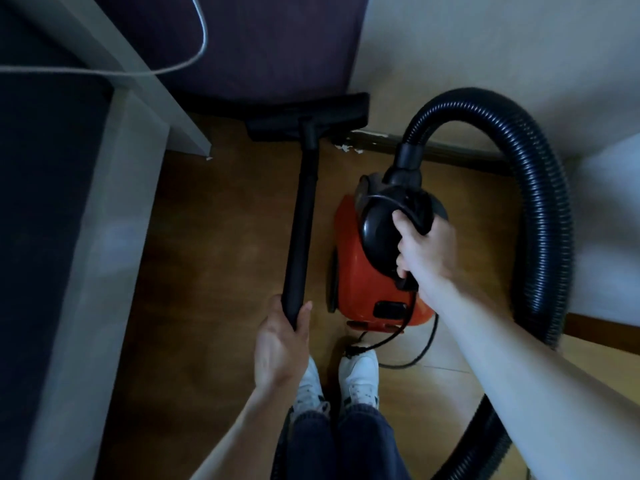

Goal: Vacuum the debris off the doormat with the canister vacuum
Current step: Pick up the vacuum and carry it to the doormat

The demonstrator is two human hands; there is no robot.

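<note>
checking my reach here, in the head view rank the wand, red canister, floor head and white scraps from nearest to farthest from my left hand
1. wand: gripped by the left hand.
2. red canister: just right.
3. floor head and white scraps: far ahead, too close to call.

Inspector: Black floor nozzle (308,116)?
Clerk: At the dark purple doormat's (242,46) near edge; black wand tube (301,220) runs back to the left hand (280,344).
Inspector: Red canister vacuum (360,271)?
Clerk: On the wooden floor (207,254), right of the wand, beneath the right hand (422,251); ribbed black hose (540,202) arcs to its right.
</note>
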